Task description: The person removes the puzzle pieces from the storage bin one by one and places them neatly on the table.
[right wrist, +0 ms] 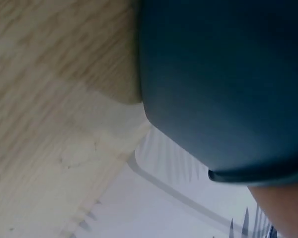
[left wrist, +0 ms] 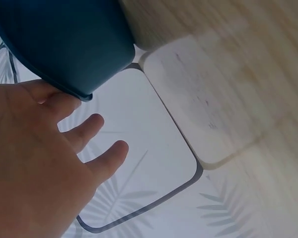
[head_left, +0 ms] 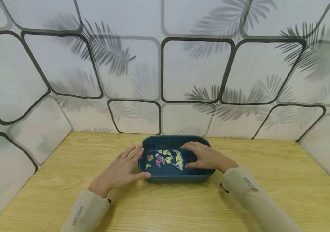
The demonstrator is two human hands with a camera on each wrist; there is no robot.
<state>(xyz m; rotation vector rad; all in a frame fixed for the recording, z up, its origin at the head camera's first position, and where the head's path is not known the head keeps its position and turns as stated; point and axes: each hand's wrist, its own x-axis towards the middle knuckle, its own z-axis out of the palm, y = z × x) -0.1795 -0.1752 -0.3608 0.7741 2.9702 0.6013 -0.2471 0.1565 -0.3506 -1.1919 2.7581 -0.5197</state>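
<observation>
A dark blue oblong tub [head_left: 179,179] stands on the table, with several small, irregular colourful pieces [head_left: 178,159] lying inside it, some pale yellow and some pink and red. My left hand [head_left: 121,172] rests against the tub's left end, its fingers spread and fairly straight along the rim. The left wrist view has that hand [left wrist: 44,144] at the tub's rim [left wrist: 44,77], two fingers standing free of it. Over the right end of the tub reaches my right hand [head_left: 206,157], thumb and fingers apart beside the largest yellow piece. Nothing shows between them.
Under the tub is a light wood-grain table [head_left: 165,206]. A pale wall covering [head_left: 196,71] with dark rounded outlines and grey leaf shapes rises behind the table and along both sides. In the right wrist view, the tub's outer wall [right wrist: 213,99] fills much of the picture.
</observation>
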